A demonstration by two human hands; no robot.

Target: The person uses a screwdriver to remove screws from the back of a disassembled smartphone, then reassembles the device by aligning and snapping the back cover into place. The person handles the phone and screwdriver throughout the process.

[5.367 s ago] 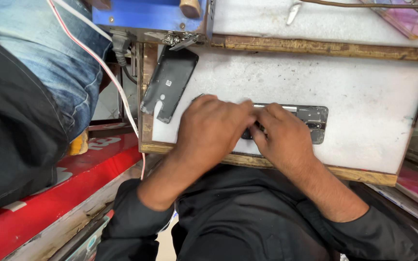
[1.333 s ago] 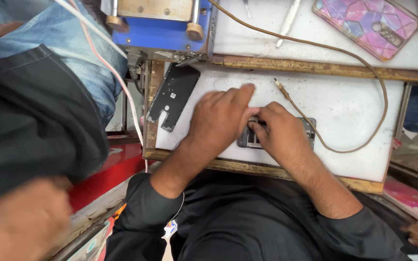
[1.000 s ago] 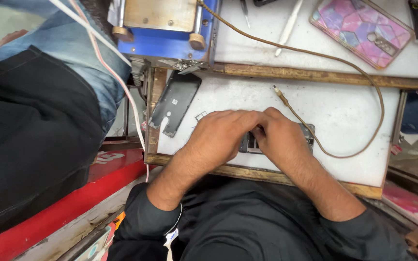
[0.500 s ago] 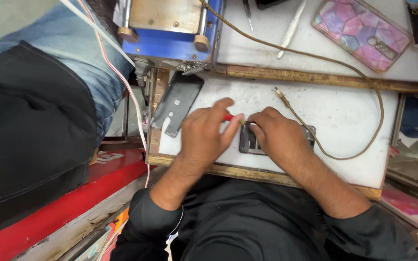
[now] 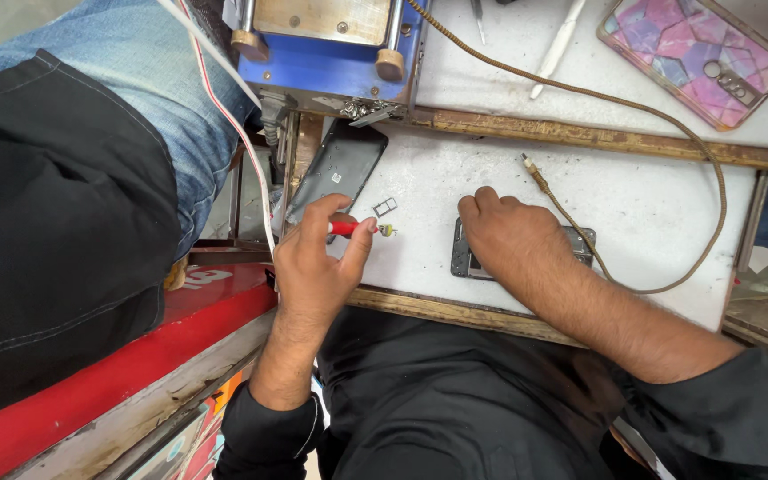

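My left hand (image 5: 317, 267) pinches a small red-handled screwdriver (image 5: 355, 228), its tip pointing right near a tiny metal card tray (image 5: 385, 206) lying on the white work board (image 5: 660, 204). To the right, my right hand (image 5: 508, 236) lies flat on a dark opened phone body (image 5: 464, 260), holding it down; most of the phone is hidden under the hand. A black phone back cover (image 5: 338, 169) lies tilted at the board's upper left.
A blue and wooden-topped machine (image 5: 331, 40) stands at the back. A braided brown cable (image 5: 633, 111) loops across the board. A pink patterned phone case (image 5: 695, 53) and a white tool (image 5: 557, 44) lie on the far shelf. Another person's jeans leg (image 5: 91, 107) fills the left.
My left hand has drawn away from the phone to the left, lifting the red screwdriver. The right hand stays pressed on the phone. The view has tilted slightly.
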